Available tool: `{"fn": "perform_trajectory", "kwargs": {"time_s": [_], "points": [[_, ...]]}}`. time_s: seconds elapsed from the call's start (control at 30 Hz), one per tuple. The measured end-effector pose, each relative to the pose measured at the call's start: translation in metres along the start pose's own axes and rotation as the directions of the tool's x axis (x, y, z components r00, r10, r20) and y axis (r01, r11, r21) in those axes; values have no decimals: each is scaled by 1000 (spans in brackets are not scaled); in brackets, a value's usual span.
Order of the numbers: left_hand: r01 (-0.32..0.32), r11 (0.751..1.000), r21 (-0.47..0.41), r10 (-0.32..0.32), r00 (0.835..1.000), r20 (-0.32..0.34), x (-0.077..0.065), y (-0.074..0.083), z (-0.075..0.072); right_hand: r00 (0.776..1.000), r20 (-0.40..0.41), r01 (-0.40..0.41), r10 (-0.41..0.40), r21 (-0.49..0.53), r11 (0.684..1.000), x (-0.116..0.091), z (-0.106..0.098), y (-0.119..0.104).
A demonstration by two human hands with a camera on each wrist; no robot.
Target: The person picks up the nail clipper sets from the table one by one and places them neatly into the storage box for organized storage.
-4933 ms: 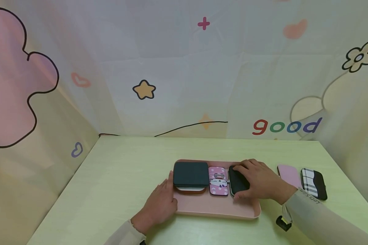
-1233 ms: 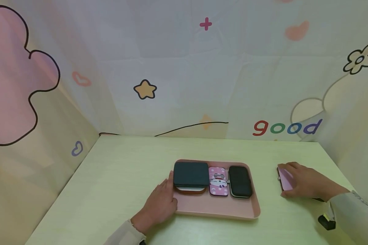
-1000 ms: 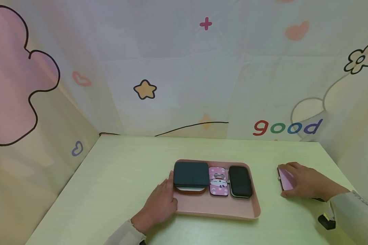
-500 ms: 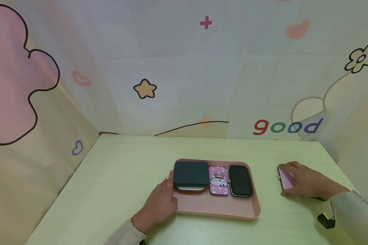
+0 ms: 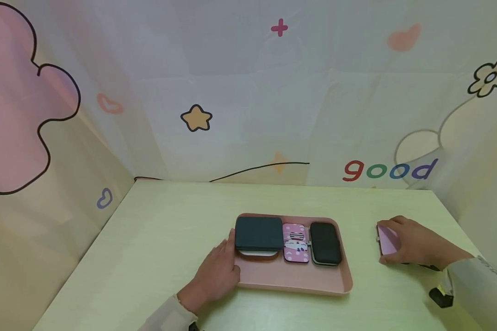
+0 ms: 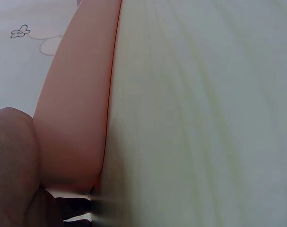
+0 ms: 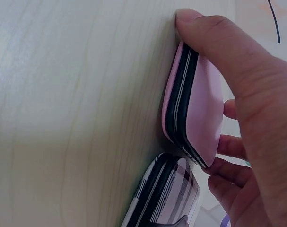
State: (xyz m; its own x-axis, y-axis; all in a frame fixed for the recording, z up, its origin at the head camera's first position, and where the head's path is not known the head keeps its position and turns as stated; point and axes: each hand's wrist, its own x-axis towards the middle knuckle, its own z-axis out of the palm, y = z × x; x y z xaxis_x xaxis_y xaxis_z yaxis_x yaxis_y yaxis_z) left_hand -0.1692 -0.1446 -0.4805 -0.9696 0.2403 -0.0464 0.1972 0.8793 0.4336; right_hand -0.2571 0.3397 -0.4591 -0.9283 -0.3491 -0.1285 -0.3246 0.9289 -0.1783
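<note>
My right hand (image 5: 418,241) holds a pink zip-look case (image 7: 204,109) with a dark edge band, thumb at one end and fingers at the other. The case lies on the table to the right of a pink tray (image 5: 290,278). Half hidden beneath that hand is a plaid and black case (image 7: 174,194). My left hand (image 5: 215,271) rests against the tray's left side, fingers fairly straight along the wall and thumb near the front corner. Inside the tray sit a dark green case (image 5: 258,233), a pink patterned case (image 5: 296,253) and a black case (image 5: 325,243).
Under the dark green case, the edges of a white item (image 5: 258,253) and a brown item (image 5: 258,258) show. The pale table (image 5: 149,248) meets a printed curtain (image 5: 240,92) at the back and sides.
Since the earliest frame, my right hand has let go of the black case in the tray and moved right onto the pink case. Over the last second both hands stay nearly still.
</note>
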Motion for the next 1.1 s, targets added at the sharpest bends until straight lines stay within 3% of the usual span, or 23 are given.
{"fn": "perform_trajectory", "kwargs": {"time_s": [0.37,1.1], "points": [[3,1000,0,-3,1000,-1,1,0,1,999,-39,26,-26,4,1000,2,1,-4],[-6,1000,4,6,1000,16,1,-2,2,991,-91,97,-101,-44,994,5,-13,-54]]}}
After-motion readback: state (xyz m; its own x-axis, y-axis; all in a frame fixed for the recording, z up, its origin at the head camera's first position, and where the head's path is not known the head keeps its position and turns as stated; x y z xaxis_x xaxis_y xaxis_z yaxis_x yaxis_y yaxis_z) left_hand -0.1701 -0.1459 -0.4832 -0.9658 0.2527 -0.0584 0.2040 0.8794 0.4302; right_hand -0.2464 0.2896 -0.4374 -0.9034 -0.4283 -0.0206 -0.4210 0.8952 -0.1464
